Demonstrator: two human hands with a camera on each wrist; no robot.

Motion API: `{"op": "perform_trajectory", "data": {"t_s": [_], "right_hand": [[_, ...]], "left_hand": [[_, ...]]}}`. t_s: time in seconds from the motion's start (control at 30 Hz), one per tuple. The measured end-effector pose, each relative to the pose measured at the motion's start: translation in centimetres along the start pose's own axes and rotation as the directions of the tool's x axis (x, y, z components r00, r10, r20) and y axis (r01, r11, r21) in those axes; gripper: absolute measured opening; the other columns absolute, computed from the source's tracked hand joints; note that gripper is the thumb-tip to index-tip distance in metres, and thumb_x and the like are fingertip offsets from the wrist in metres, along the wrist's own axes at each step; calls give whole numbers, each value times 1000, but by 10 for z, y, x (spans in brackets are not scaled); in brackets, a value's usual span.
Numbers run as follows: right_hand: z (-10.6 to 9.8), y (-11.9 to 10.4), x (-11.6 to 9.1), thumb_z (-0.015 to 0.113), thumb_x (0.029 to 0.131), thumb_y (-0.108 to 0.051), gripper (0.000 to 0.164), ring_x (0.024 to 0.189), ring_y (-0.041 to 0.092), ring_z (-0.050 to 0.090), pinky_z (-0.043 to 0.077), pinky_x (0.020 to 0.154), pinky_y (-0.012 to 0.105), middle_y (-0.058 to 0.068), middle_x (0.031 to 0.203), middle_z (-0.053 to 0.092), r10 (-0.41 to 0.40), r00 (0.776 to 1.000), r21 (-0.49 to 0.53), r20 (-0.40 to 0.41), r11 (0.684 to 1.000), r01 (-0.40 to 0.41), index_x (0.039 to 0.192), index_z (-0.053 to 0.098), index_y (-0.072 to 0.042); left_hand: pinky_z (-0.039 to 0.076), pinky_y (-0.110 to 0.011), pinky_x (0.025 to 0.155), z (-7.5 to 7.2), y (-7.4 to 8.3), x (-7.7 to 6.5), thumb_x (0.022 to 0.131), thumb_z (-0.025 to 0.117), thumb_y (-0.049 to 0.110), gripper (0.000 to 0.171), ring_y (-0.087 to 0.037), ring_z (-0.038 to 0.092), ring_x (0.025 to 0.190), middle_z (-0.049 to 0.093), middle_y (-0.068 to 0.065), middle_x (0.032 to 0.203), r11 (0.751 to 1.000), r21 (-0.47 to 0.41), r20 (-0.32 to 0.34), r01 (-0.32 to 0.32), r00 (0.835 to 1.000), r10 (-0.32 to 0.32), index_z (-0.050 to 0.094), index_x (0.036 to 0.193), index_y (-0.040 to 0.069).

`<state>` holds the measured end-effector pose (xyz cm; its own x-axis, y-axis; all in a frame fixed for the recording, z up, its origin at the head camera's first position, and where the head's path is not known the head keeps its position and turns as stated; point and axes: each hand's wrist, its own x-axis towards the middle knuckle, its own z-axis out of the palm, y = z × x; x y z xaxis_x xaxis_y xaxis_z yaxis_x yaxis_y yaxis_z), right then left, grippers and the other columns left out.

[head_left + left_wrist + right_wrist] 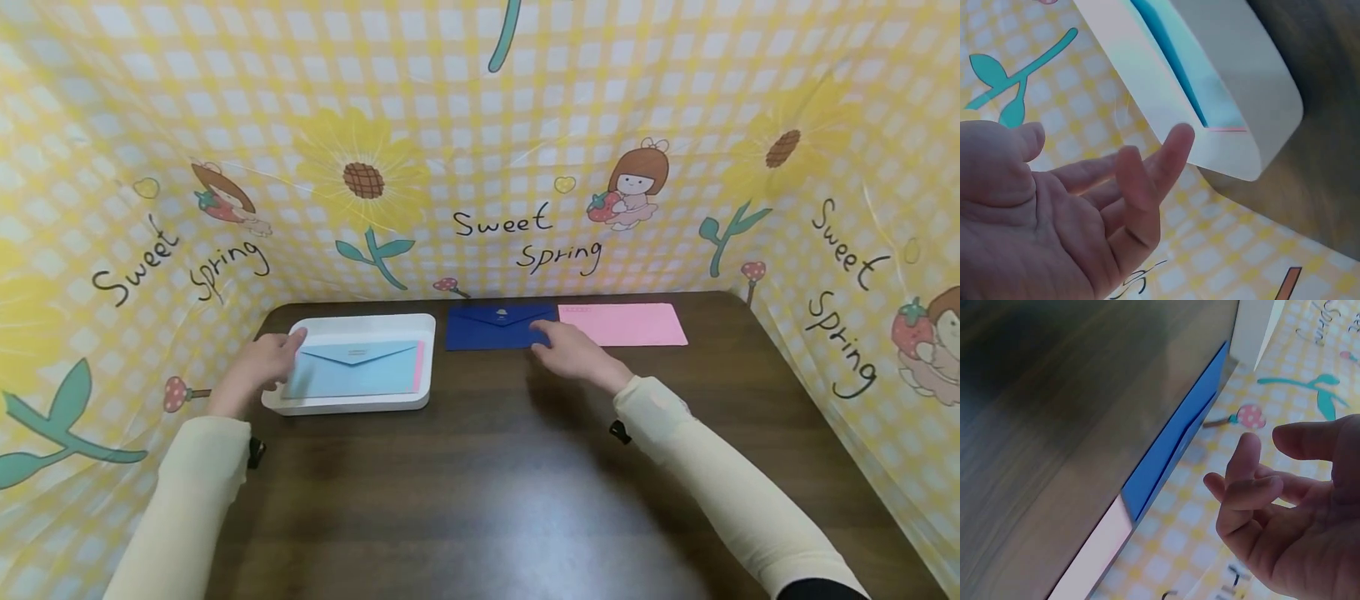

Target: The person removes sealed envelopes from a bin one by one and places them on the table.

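A light blue envelope (352, 372) lies in a white tray (352, 327), with a strip of pink showing at its right side. My left hand (264, 363) is at the tray's left edge with fingers loosely bent and nothing held; whether it touches the rim I cannot tell. Above the right end of a dark blue envelope (487, 331) hovers my right hand (573, 352), also holding nothing. In the right wrist view its fingers are relaxed, apart from the blue envelope (1179, 437). A pink envelope (622, 325) lies to the right of the dark blue one.
All of it sits on a dark wooden table (465, 483). A yellow checked cloth (480, 150) with printed flowers and figures rises behind the table and along both sides. Both envelopes outside the tray lie near the table's back edge.
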<state>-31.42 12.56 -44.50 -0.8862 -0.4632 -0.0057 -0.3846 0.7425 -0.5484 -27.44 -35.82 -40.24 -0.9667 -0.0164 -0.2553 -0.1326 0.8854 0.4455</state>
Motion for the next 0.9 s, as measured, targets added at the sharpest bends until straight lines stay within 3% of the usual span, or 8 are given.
{"op": "perform_trajectory", "data": {"t_s": [0.07,0.17,0.27,0.4,0.63,0.9], "right_hand": [[3,-10,5,54,109,-18,48,131,37,59,44,111,53,23,151,55,-8,1000,19,2,1000,8,152,50,3],[7,-23,13,54,110,-20,47,99,31,69,52,97,48,22,148,57,-11,1000,52,10,999,11,153,50,-1],[11,-36,20,54,110,-20,47,75,25,63,52,81,43,22,146,59,-14,1000,78,20,997,12,153,51,-3],[21,-52,30,55,109,-20,45,81,21,64,53,78,40,19,143,61,-31,999,87,28,996,28,152,53,-4],[36,-83,41,58,108,-19,44,119,28,65,52,100,44,19,144,61,-94,996,99,6,991,93,149,55,-3],[56,-115,54,54,108,-16,45,79,19,63,51,76,33,18,134,65,-98,995,188,24,978,92,151,52,-2]], "left_hand": [[59,-45,75,-4,1,4,113,19,50,78,-39,71,88,59,-37,119,998,-54,46,40,998,-37,42,144,-19],[60,-45,79,-9,1,14,113,21,48,80,-47,68,107,39,-46,141,981,-153,106,119,989,-103,22,153,-22],[61,-43,78,-12,2,21,113,20,46,80,-52,64,115,33,-48,146,945,-258,147,201,975,-168,10,156,-20],[62,-42,76,-14,2,27,112,18,46,79,-53,62,116,30,-50,148,901,-319,173,293,953,-249,1,158,-17],[62,-40,75,-16,0,38,112,19,42,73,-46,69,102,32,-51,147,898,-280,226,340,932,-282,17,155,-17],[62,-38,72,-19,8,41,112,25,38,70,-39,71,90,34,-51,143,894,-250,255,373,916,-311,15,155,-17]]}}
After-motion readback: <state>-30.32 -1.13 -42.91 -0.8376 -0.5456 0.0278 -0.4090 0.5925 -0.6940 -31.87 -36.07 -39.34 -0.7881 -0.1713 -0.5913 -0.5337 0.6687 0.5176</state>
